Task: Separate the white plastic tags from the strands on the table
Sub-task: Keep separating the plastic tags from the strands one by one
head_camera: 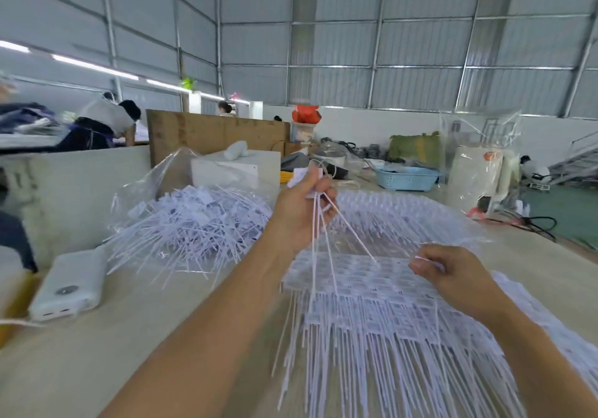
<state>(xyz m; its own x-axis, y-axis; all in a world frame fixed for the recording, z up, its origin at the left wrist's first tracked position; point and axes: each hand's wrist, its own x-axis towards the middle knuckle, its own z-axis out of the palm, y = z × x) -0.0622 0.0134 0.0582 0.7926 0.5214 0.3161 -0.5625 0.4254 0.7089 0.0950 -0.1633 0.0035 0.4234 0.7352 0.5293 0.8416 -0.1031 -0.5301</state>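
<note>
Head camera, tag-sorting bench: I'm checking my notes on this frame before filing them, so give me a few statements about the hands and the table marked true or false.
1. The left hand is raised and grips a bunch of separated tags whose strands hang down. True.
2. The right hand lies flat and open on the table. False: its fingers pinch a tag on the joined sheets of tags.
3. A loose pile of tags lies on clear plastic to the left of the left hand. True.
4. The power bank sits on top of the sheets. False: it lies on the table at the far left.
5. The basket behind the hands is red. False: it is light blue.
</note>
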